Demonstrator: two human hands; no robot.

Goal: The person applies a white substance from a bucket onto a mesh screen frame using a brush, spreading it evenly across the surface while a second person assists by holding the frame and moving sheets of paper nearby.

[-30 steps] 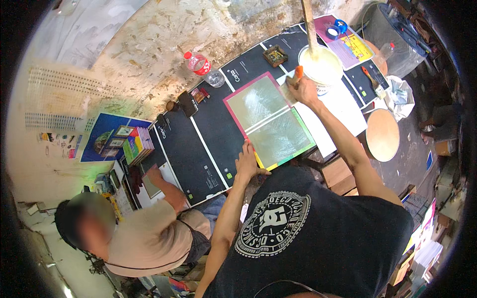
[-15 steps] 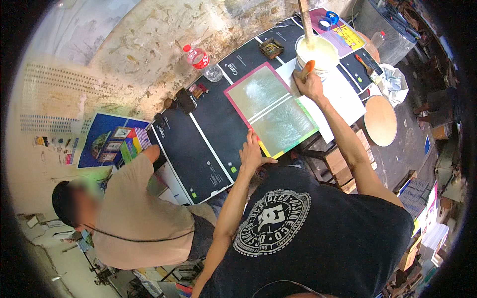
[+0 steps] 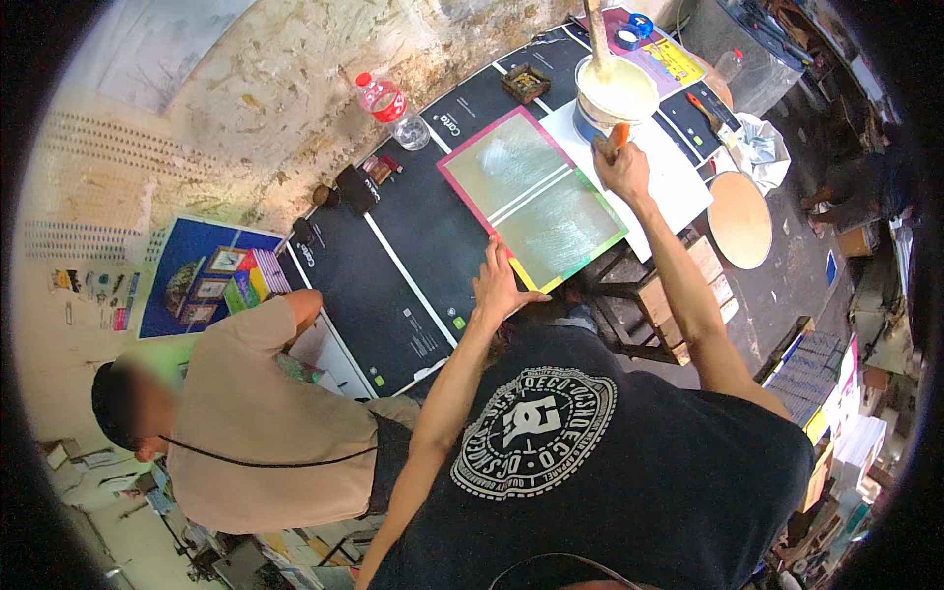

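At the near left corner of a framed mesh screen is my left hand, its fingers on the left edge and its thumb stretched along the near edge. Pink, green and yellow tape borders the screen. It has a wet-looking sheen and two white stripes across it. My right hand is closed around an orange-handled tool, beside a bucket of creamy white liquid. That tool's working end is hidden. A long wooden stick stands in the bucket. White sheets lie under the bucket.
A plastic bottle, a small tin and an orange-handled brush sit on the black-covered table. A co-worker in a tan shirt leans in at left. Round stool and wooden stool stand right.
The view has shifted slightly. My right hand stays by the bucket, its tool's handle now tilted a little differently. My left hand keeps its place on the screen's corner.
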